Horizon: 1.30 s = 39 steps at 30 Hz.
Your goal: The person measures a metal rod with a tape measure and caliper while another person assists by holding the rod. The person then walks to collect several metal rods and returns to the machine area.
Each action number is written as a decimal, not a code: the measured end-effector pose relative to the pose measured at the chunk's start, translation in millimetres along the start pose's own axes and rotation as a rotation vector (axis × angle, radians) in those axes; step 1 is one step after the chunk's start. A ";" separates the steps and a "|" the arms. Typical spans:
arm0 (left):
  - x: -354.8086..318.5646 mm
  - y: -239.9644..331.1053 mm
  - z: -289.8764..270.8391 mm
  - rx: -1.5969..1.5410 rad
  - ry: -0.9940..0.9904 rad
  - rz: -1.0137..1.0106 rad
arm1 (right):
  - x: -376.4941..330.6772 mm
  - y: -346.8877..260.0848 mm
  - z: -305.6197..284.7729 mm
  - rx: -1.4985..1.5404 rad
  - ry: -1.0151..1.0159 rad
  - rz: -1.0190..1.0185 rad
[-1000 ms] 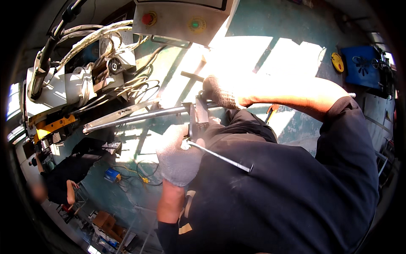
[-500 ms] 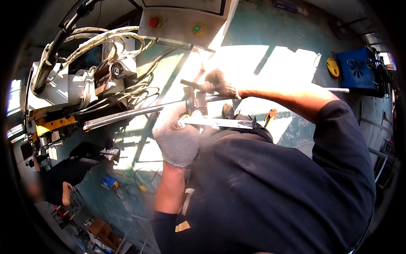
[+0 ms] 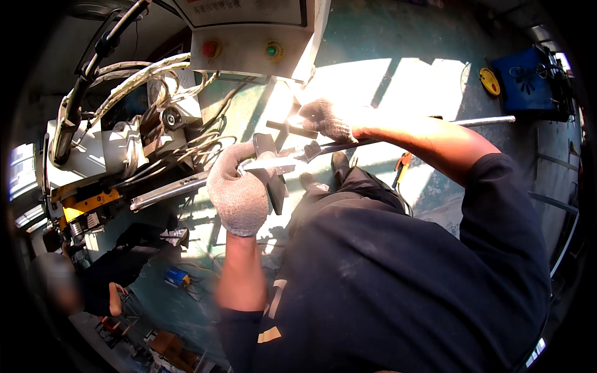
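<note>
My left hand (image 3: 238, 196), in a grey knit glove, is closed round a bright flat metal strip (image 3: 268, 163). A dark, angled metal plate (image 3: 278, 189) stands against that hand's fingers and crosses the strip; whether the fingers also grip it, I cannot tell. Farther off and to the right, my gloved right hand (image 3: 329, 121) has its fingers curled at a short dark flat bar (image 3: 291, 129). Glare washes out its fingertips. A small dark metal piece (image 3: 311, 150) shows just below this hand. The long shiny metal rod (image 3: 171, 193) passes behind both hands.
At the far side stands a machine cabinet (image 3: 252, 53) with a red and a green button. Cables (image 3: 208, 140) and machinery crowd the left. An orange-handled tool (image 3: 403, 165) is beside my legs. A blue case (image 3: 525, 81) stands far right; another person (image 3: 112, 267) is at lower left.
My left hand has moved left with the strip, whose angle has turned. The dark plate has swung to a steeper tilt nearer me. The view has shifted slightly; my right hand stays closed.
</note>
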State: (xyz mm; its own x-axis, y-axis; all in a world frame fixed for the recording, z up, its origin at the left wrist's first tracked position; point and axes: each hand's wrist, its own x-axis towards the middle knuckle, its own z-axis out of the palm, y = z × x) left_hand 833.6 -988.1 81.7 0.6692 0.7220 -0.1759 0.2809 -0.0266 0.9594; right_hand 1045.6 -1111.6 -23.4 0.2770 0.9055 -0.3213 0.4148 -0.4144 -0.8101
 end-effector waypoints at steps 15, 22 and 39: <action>6.2 3.0 5.8 0.102 0.063 -0.036 | 38.2 -9.4 -12.9 0.226 -0.260 -0.105; 11.1 13.0 11.1 0.038 0.044 -0.060 | 50.1 0.8 -9.0 0.320 -0.345 -0.120; 19.1 3.5 7.4 0.051 -0.036 0.022 | 59.5 11.7 1.3 0.413 -0.433 -0.205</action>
State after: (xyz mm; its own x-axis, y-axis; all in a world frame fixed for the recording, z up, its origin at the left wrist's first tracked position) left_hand 852.4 -979.5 80.1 0.6993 0.6958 -0.1638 0.3001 -0.0778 0.9507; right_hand 1065.9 -1062.5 -52.6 -0.1843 0.9535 -0.2385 0.0297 -0.2371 -0.9710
